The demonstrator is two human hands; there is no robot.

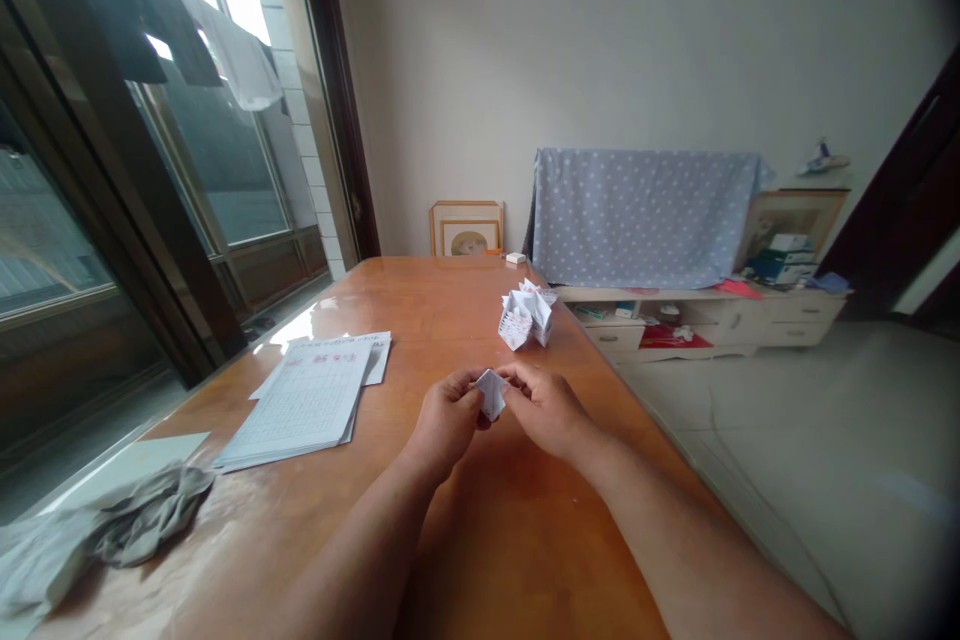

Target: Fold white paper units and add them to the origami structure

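Note:
Both hands meet over the middle of the wooden table (450, 310). My left hand (448, 418) and my right hand (546, 407) pinch a small folded white paper piece (491, 392) between their fingertips, held just above the tabletop. Farther back on the table lies a little pile of similar folded paper pieces (526, 316), apart from my hands.
A stack of printed paper sheets (311, 400) lies to the left of my hands. A crumpled grey cloth (146, 517) sits at the near left corner. The table's right edge drops to a tiled floor; a low cabinet (705, 320) with a dotted cloth stands behind.

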